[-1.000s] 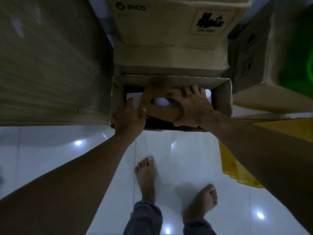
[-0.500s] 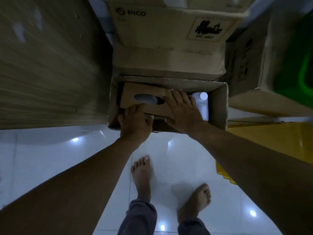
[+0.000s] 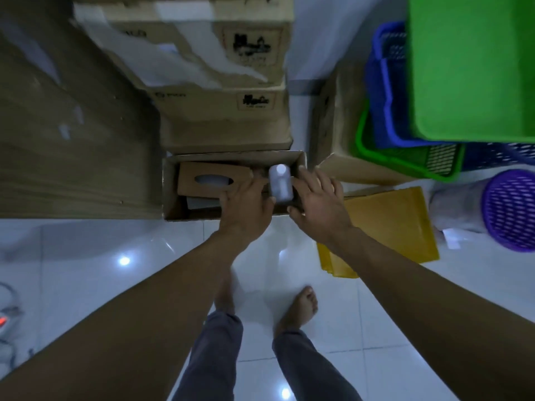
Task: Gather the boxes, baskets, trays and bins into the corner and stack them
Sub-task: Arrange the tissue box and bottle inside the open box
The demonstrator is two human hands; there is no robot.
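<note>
Reaching down into the open cardboard box (image 3: 173,195), which stands on the white tiled floor (image 3: 86,250) against the foot of the stacked cartons (image 3: 225,125), with a wooden panel (image 3: 72,157) on its left.

Inside it, a brown tissue box (image 3: 188,185) lies at the left end. A white bottle (image 3: 280,186) stands at the right end.

Changes since half a second ago:
- My left hand (image 3: 246,202) has slid right along the near wall. It now crosses that wall at mid-length, its fingers bent over the tissue box's right end, just beside the bottle. I cannot tell whether they grip anything.
- My right hand (image 3: 318,201) has left the tissue box, where it lay flat. It now sits at the box's right wall, fingers spread wide over the rim, thumb down by the near corner.
- The bottle, half covered before, now shows whole between my two hands.
- The view has swung right.

To the right, another cardboard box (image 3: 330,140) carries a green basket (image 3: 405,160), a blue basket (image 3: 385,96) and a green bin (image 3: 469,68). A yellow tray (image 3: 399,227) lies on the floor by my right wrist. A purple basket (image 3: 512,209) sits beyond it.
</note>
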